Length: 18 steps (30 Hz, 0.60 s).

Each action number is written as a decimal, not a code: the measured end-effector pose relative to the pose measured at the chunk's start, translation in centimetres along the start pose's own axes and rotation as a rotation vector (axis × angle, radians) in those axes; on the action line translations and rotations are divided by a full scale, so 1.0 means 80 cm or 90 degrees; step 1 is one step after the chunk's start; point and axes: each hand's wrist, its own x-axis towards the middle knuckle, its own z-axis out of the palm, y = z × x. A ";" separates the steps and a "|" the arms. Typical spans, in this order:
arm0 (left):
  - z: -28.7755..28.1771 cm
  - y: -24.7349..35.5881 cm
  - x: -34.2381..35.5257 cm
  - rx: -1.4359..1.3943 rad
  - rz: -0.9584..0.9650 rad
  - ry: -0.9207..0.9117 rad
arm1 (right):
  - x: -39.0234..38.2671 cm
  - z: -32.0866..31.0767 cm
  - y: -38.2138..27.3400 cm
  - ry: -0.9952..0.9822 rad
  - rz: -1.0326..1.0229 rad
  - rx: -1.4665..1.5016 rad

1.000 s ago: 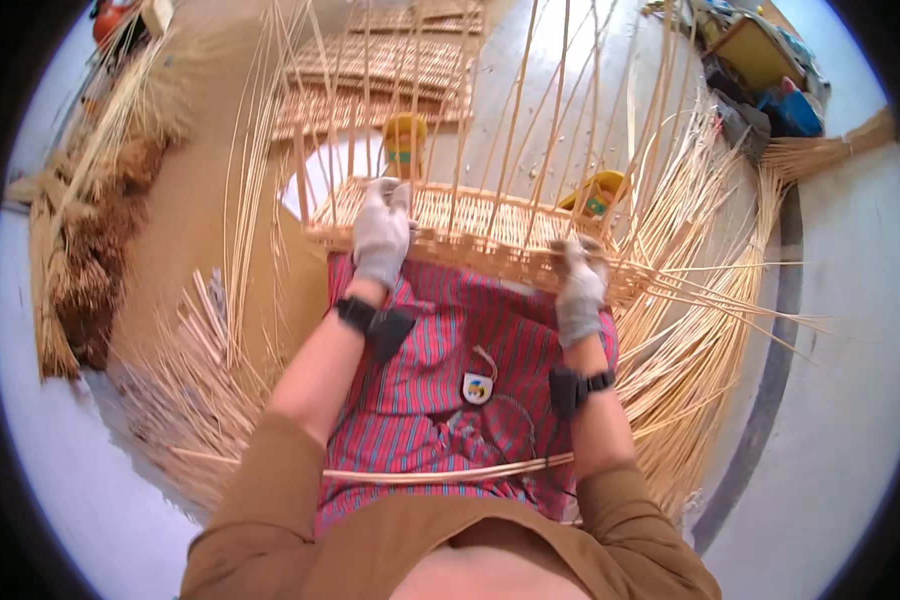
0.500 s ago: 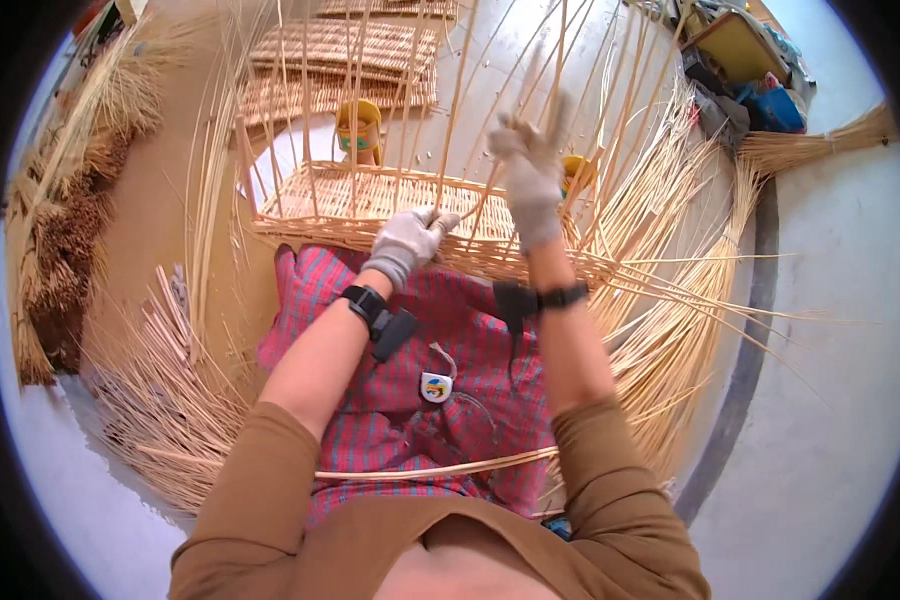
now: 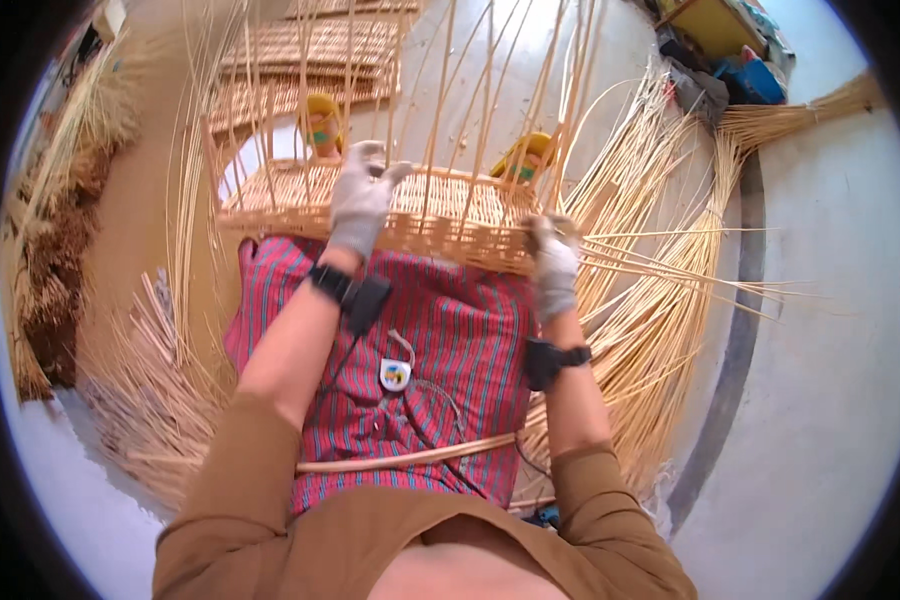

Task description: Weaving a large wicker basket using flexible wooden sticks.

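A: Where's the basket (image 3: 445, 238)?

B: Upper middle of the frame, its near wall along the top edge of the striped cloth (image 3: 450, 310). Tall stakes (image 3: 433, 135) rise from it.

A: And the left hand (image 3: 362, 195)?

B: Gloved, at the near rim, left of the basket's middle. Its fingers are part curled, the thumb side apart from them; I can't tell if it pinches a stake.

A: The right hand (image 3: 553, 258)?

B: Gloved too, at the wall's right end (blurred, so I can't tell how firmly its bent fingers close).

A: Around them?

B: Two yellow objects (image 3: 316, 104) beyond the basket, a white tag (image 3: 395, 375) on the cloth, and rods (image 3: 410, 459) across it, lower middle. Loose reeds (image 3: 645, 365) fan down the right side; woven panels (image 3: 315, 52) lie upper left of centre.
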 end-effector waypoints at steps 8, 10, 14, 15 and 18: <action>0.111 0.014 -0.044 -0.139 -0.220 -0.508 | 0.050 -0.010 -0.018 -0.022 -0.148 -0.061; 0.113 0.015 -0.054 -0.041 -0.168 -0.422 | 0.088 0.060 -0.051 -0.099 -0.506 -0.404; 0.104 0.013 -0.054 -0.101 -0.156 -0.326 | 0.108 0.086 -0.090 -0.118 -0.577 -0.528; 0.104 0.014 -0.053 -0.093 -0.200 -0.360 | 0.094 0.066 -0.086 -0.157 -0.401 -0.273; 0.110 0.020 -0.052 -0.123 -0.245 -0.386 | 0.025 -0.018 -0.054 0.152 -0.051 -0.096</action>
